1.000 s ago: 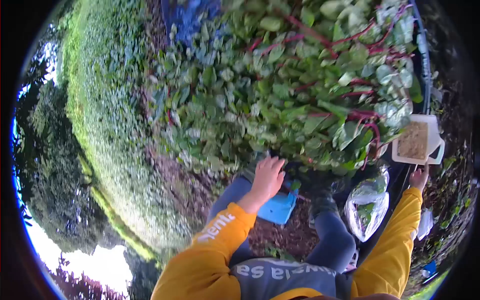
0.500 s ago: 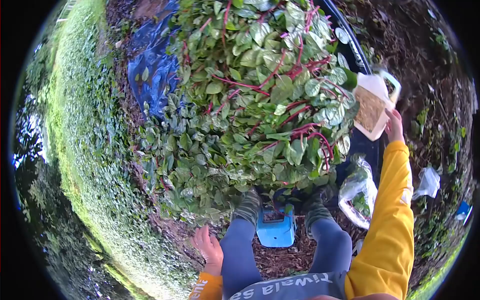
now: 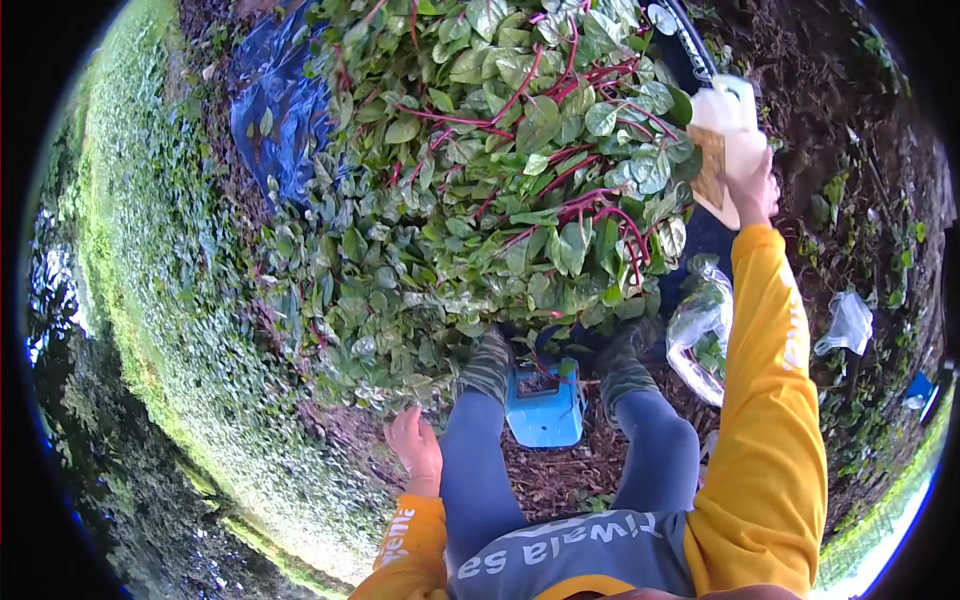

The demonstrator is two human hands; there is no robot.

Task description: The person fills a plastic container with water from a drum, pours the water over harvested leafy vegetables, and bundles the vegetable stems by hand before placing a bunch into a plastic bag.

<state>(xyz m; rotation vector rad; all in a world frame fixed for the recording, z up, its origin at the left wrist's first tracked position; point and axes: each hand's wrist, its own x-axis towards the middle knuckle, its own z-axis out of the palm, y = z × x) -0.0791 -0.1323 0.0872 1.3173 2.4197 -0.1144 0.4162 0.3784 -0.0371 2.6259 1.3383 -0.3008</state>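
My right hand [image 3: 752, 192] is at the right edge of the leaf pile, closed on a white plastic jug [image 3: 742, 150] with a handle at its far end. The jug is tilted, and a tan-brown patch shows on the side facing the leaves; whether this is its contents I cannot tell. Beside it lies a large heap of leafy greens [image 3: 540, 130] with red-purple stems. My left hand [image 3: 414, 447] hangs near my left knee with nothing in it, fingers loosely stretched. It touches no leaves.
A light-blue plastic container [image 3: 545, 415] stands between my boots. A clear plastic bag [image 3: 700, 325] with some green in it lies by my right leg, and another crumpled bag [image 3: 848, 322] lies farther right. Blue plastic sheeting [image 3: 280, 110] spreads at left, beside low plants.
My right hand has moved forward and left with the jug, which has turned so less of its brown patch shows. My left fingers have drawn closer together. The whole view has shifted slightly.
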